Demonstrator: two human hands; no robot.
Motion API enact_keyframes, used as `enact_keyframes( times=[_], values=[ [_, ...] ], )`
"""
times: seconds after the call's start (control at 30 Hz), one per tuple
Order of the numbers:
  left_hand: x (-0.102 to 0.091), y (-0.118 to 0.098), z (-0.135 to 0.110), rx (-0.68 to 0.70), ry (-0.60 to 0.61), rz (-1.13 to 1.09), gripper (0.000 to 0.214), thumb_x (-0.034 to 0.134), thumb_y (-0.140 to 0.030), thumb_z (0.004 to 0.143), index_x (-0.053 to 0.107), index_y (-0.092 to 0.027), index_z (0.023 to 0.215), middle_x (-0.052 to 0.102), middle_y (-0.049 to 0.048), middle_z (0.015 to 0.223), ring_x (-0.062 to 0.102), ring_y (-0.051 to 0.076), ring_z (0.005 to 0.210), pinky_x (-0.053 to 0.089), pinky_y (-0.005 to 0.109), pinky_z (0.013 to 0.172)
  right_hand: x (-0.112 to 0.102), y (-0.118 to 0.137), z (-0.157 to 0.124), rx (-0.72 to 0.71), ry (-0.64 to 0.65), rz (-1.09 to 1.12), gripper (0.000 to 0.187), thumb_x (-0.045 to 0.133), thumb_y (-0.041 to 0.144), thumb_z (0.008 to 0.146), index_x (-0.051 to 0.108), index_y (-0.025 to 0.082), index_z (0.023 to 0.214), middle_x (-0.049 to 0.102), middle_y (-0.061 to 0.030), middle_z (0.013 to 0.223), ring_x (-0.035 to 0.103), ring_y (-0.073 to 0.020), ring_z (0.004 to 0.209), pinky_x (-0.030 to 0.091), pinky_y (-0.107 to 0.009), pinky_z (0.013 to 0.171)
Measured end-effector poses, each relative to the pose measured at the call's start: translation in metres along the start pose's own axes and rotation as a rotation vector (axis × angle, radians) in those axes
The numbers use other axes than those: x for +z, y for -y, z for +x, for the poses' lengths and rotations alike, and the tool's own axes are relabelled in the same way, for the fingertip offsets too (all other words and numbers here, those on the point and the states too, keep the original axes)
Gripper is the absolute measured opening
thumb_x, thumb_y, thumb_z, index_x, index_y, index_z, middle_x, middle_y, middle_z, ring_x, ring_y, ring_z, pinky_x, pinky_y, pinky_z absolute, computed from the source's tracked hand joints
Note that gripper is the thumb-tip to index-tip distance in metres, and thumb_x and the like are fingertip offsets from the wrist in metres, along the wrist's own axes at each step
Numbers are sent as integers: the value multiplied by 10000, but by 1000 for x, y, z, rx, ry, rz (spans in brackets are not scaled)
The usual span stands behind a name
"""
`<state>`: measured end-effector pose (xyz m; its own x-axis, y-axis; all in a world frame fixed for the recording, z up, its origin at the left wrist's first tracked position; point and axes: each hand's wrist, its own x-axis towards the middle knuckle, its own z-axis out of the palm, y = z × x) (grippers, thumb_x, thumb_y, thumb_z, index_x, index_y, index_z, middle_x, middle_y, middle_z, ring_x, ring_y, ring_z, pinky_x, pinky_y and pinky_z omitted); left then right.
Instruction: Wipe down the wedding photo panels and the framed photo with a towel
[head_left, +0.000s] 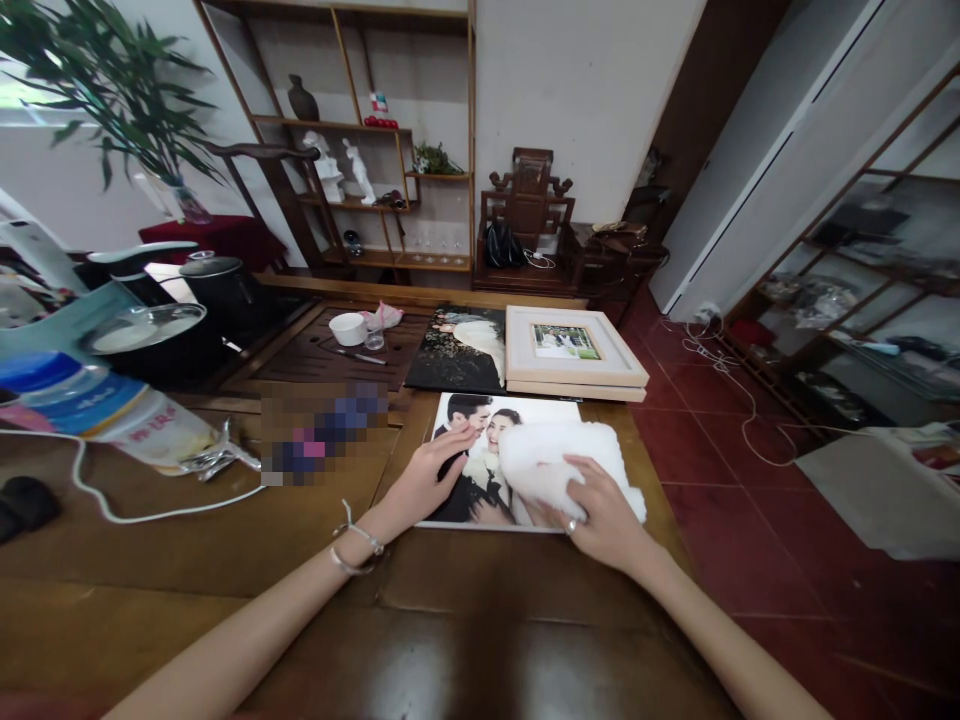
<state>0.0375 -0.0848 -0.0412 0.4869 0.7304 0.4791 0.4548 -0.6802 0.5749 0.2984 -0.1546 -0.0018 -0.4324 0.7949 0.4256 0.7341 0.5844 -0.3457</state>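
Observation:
A large wedding photo print (484, 470) lies on the wooden table in front of me. My left hand (433, 472) rests flat on its left part, fingers stretched out and holding nothing. In my right hand (600, 510) is a fluffy white cloth (581, 455), gripped with bent fingers. The cloth lies on the right part of the print and hides that side. Just behind it are a dark photo panel (457, 350) and, at its right, a light wooden picture frame (574, 345) stacked on another frame.
At the left, a plastic-wrapped bag with a blue top (112, 410) and a white cable (150, 518) lie on the table. Farther back stand a lidded pot (150, 340), a black kettle (217, 290) and a white bowl (348, 328). Red floor tiles (697, 420) border the table's right edge.

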Motion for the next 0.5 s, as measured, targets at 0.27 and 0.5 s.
enact_keyframes(
  times=[0.27,0.5],
  values=[
    [1,1,-1,-7,-10,-17,327,444,-179,898,583,-195,1194,577,80,1265,475,214,1236,380,454,1054,8,-47,58,120,0,-51,379,463,429,884,505,214,574,612,-50,665,570,-232,804,450,-357,774],
    [2,2,-1,-11,-29,-45,340,438,-178,904,566,-205,1218,566,77,1279,463,213,1247,367,466,1061,11,-9,23,133,-60,-82,286,514,338,836,526,213,578,662,-105,788,579,-305,994,476,-432,819]
  ],
)
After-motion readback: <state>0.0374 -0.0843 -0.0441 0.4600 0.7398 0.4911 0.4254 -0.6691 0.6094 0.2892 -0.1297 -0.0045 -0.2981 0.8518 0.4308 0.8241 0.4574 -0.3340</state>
